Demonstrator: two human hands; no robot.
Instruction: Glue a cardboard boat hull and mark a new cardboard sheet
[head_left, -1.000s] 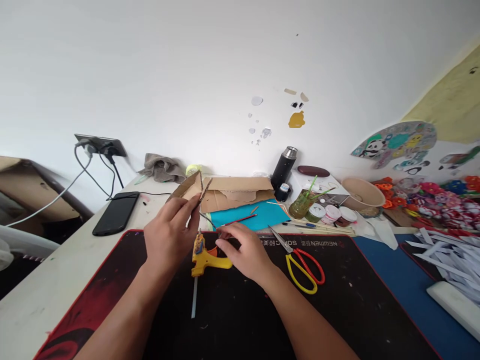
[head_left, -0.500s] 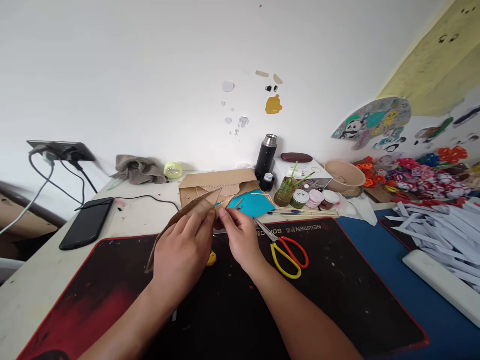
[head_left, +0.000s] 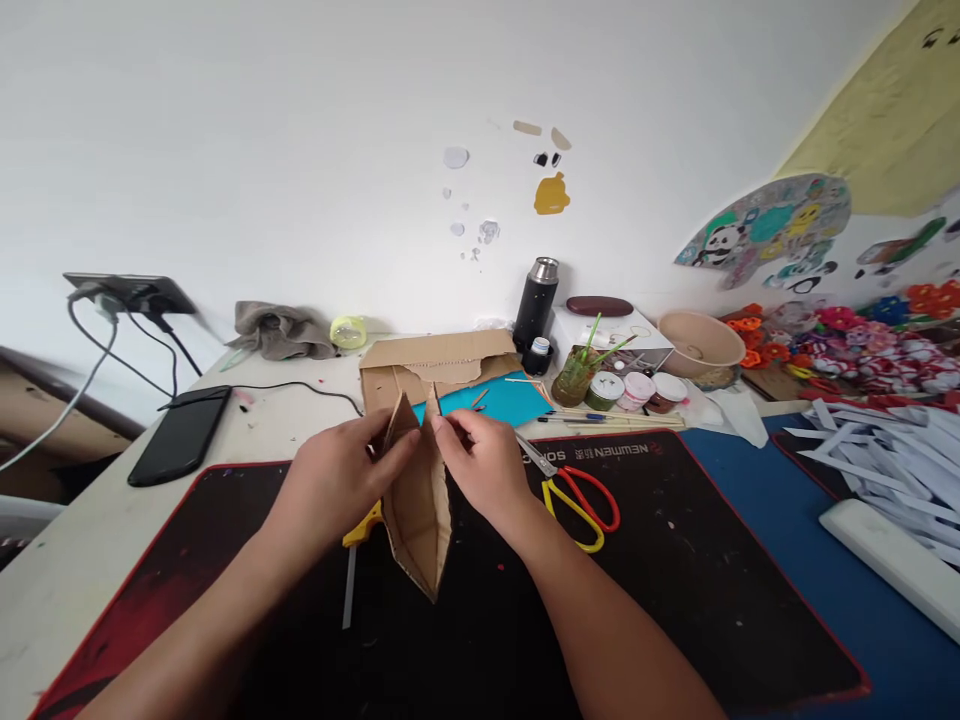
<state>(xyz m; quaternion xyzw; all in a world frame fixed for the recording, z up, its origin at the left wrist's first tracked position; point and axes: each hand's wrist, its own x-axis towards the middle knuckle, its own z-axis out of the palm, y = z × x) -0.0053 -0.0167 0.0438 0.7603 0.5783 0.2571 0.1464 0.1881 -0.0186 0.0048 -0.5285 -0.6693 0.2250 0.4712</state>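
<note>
Over one black, red-edged desk mat [head_left: 637, 610], two bare hands share a single brown cardboard piece [head_left: 415, 510], folded into a narrow, boat-like trough with its point toward the person. The left hand [head_left: 334, 480] grips the left wall between thumb and fingers; the right hand [head_left: 486, 465] pinches the right wall near its far tip. The two far tips stand apart; whether the near point touches the mat, I cannot tell.

One yellow plastic glue gun [head_left: 363, 526], partly hidden, lies beside the trough, one translucent glue stick [head_left: 349, 590] jutting from it. Right of the hands lies one pair of scissors with one red and one yellow handle loop [head_left: 550, 470]. Beyond stand three small lidded jars [head_left: 637, 393].
</note>
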